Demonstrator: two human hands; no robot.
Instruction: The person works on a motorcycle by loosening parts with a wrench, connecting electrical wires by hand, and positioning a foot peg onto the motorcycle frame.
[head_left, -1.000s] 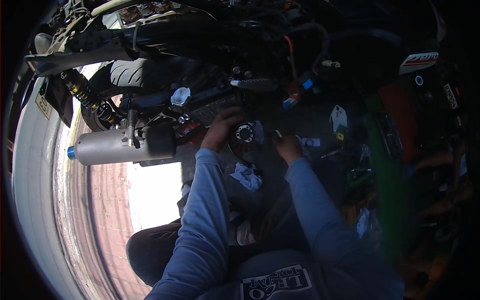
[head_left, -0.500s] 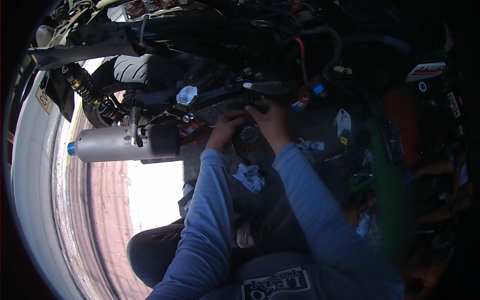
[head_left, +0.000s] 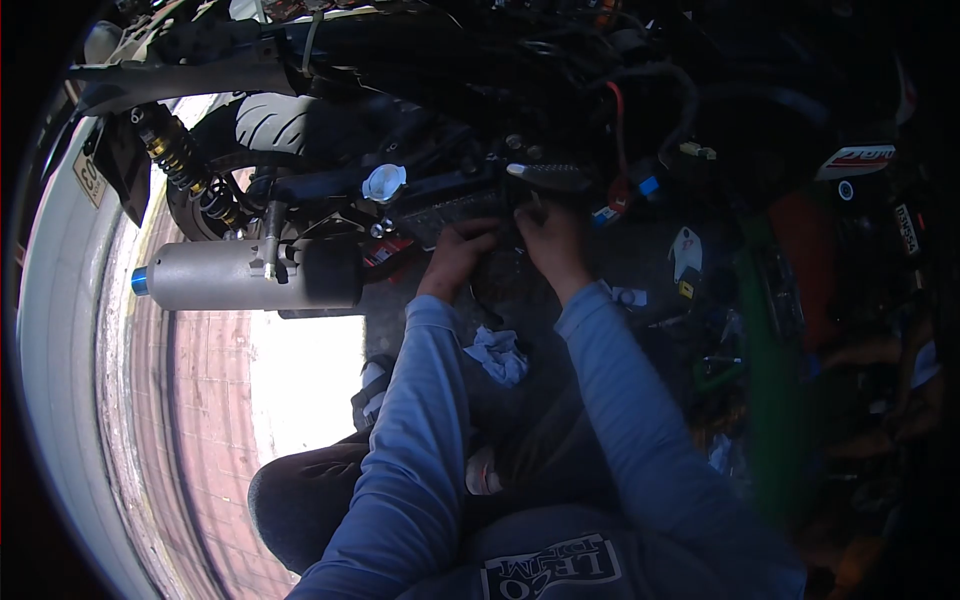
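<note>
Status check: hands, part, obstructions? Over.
Left hand by dark casing; right hand near pale-tipped part. Grips unclear. Crumpled cloth clear of both hands.

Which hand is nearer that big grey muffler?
Left: the left hand is to the right of the muffler, apart from it; the right hand is farther right.

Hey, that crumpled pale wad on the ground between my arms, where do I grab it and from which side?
Probably pinch the crumpled wad by its folds near the middle, from above and the right: its creases offer ridges to grip, and the left sleeve crowds its left edge in view, while the right sleeve leaves a wider gap.
</note>
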